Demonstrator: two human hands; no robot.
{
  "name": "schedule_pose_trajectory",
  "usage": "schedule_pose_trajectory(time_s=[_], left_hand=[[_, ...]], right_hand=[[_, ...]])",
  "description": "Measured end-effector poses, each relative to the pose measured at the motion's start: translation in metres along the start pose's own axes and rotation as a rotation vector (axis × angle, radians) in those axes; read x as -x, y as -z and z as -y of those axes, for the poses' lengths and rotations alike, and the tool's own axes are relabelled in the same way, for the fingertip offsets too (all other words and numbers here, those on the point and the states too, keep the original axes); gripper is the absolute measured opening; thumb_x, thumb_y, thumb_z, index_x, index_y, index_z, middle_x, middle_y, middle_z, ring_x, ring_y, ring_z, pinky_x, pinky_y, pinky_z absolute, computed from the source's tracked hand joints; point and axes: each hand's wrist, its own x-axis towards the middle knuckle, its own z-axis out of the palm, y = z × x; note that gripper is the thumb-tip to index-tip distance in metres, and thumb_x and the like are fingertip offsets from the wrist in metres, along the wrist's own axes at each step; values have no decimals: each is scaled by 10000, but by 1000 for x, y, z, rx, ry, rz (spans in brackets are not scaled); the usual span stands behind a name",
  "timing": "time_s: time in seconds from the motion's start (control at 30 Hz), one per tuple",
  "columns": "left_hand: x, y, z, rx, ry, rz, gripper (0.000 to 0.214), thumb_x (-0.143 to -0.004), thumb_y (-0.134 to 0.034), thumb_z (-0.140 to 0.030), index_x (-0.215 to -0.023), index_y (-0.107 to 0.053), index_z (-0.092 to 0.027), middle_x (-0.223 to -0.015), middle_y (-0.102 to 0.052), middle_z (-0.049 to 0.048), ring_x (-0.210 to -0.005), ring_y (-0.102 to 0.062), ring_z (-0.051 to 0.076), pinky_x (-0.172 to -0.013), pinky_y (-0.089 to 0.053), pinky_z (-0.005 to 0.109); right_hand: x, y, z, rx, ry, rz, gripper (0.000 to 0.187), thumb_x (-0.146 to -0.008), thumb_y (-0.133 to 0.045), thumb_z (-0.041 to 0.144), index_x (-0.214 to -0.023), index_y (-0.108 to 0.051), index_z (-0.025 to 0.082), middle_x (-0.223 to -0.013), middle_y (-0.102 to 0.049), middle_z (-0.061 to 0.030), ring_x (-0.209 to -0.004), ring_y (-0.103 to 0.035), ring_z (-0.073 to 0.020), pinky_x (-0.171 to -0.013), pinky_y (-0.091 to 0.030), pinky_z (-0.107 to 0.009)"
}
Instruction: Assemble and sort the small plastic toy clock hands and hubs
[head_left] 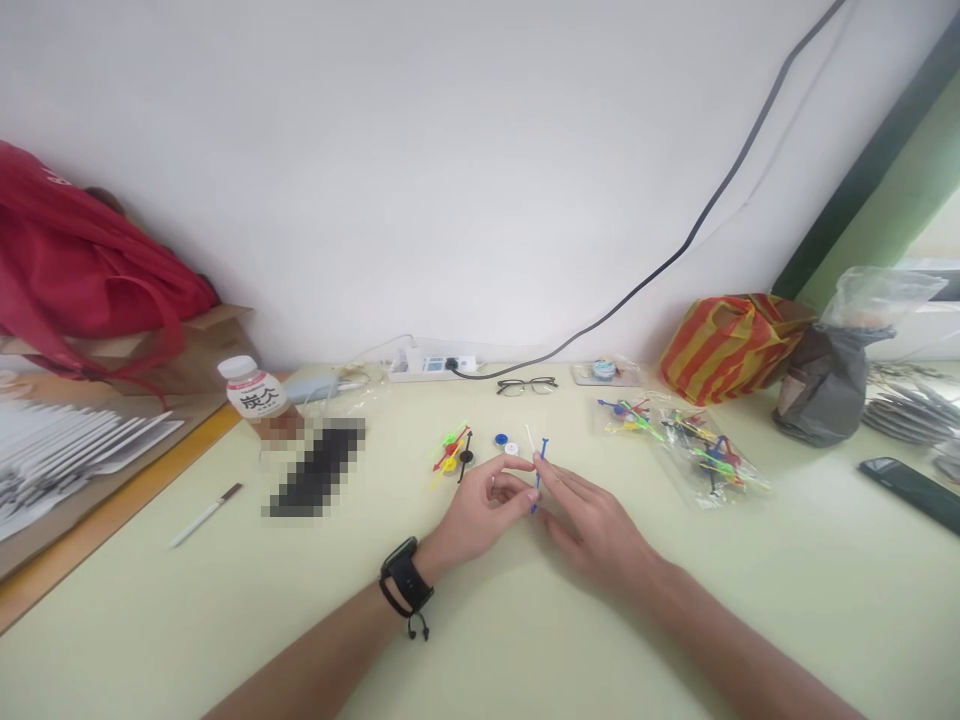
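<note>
Blue plastic stick (538,481) slants just below and right of the frame's centre, partly covered by fingertips. The left hand (478,512) pinches it between thumb and finger; the right hand (596,512) has fingertips against it, though whether they grip cannot be told. Both forearms run off the bottom edge. Left of centre, pixelation masks a dark object (319,468); right of centre, glare on a clear bag (686,482) muddles the coloured parts inside. Just beyond the fingers, which hide its lower end, a white stick (529,438) shows near a blue disc (501,440). Farther back lie eyeglasses (528,386); a dark cable (686,243) leaves through the top edge.
</note>
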Motion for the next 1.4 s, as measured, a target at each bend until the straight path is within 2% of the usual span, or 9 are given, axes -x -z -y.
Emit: schedule_pose_trajectory(time_s=[0.07, 0.17, 0.23, 0.3, 0.43, 0.57, 0.73, 1.13, 1.4], left_hand=[[-2, 0, -1, 21, 10, -27, 337, -859, -747, -290, -1160, -660, -165, -851, -769, 56, -780, -708, 180, -757, -565, 298], [-5, 4, 1, -122, -28, -168, 277, -855, -714, -249, -1119, -696, -165, -801, -757, 41, -711, -697, 171, -695, -563, 289], [-7, 12, 4, -359, -106, -315, 215, -872, -659, -211, -1069, -741, -186, -799, -759, 32, -675, -676, 163, -669, -546, 291], [-8, 22, 6, -651, -206, -433, 185, -877, -622, -174, -968, -779, -208, -816, -767, 30, -674, -661, 166, -711, -534, 317], [-9, 37, 6, -1017, -256, -520, 191, -890, -612, -178, -894, -799, -216, -826, -780, 41, -743, -690, 211, -752, -514, 358], [-8, 38, 4, -1153, -229, -511, 178, -864, -631, -164, -854, -796, -230, -883, -799, 36, -811, -717, 234, -754, -486, 374], [-7, 35, 3, -1237, -203, -449, 208, -870, -609, -143, -824, -790, -234, -846, -797, 35, -826, -713, 242, -756, -437, 400], [-8, 37, 5, -1210, -267, -439, 199, -907, -587, -141, -894, -766, -228, -977, -803, 67, -901, -719, 261, -769, -418, 408], [-9, 41, 8, -1246, -263, -349, 251, -922, -556, -98, -900, -768, -231, -876, -768, 69, -852, -687, 250, -739, -404, 390]], right_hand=[[0, 1, 1, -20, -14, 40, 846, -938, -478, 119, -1677, -80, 223, -1557, -513, -143, -1437, -495, -283, -1118, -508, -466], [0, 3, 4, -59, -72, 101, 902, -918, -498, 128, -1679, -27, 240, -1528, -542, -141, -1383, -547, -293, -1089, -526, -484], [0, 6, 4, -75, -120, 119, 906, -917, -521, 155, -1678, -39, 253, -1501, -567, -138, -1340, -578, -301, -1070, -535, -492], [0, 8, 4, -86, -163, 126, 881, -925, -534, 182, -1675, -79, 269, -1488, -577, -131, -1321, -589, -300, -1066, -534, -491], [0, 9, 4, -105, -206, 151, 818, -944, -528, 204, -1664, -149, 285, -1523, -548, -112, -1356, -562, -282, -1111, -503, -488], [1, 8, 4, -112, -196, 161, 771, -940, -531, 186, -1644, -229, 276, -1589, -482, -95, -1424, -499, -270, -1166, -453, -494], [1, 8, 4, -117, -207, 163, 710, -932, -546, 181, -1607, -341, 263, -1569, -511, -88, -1431, -496, -268, -1175, -449, -483], [1, 8, 5, -117, -191, 170, 612, -930, -566, 170, -1532, -466, 221, -1497, -584, -121, -1379, -547, -286, -1154, -469, -516], [1, 8, 5, -109, -188, 180, 543, -936, -571, 179, -1476, -525, 215, -1463, -611, -123, -1360, -559, -295, -1142, -479, -519]])
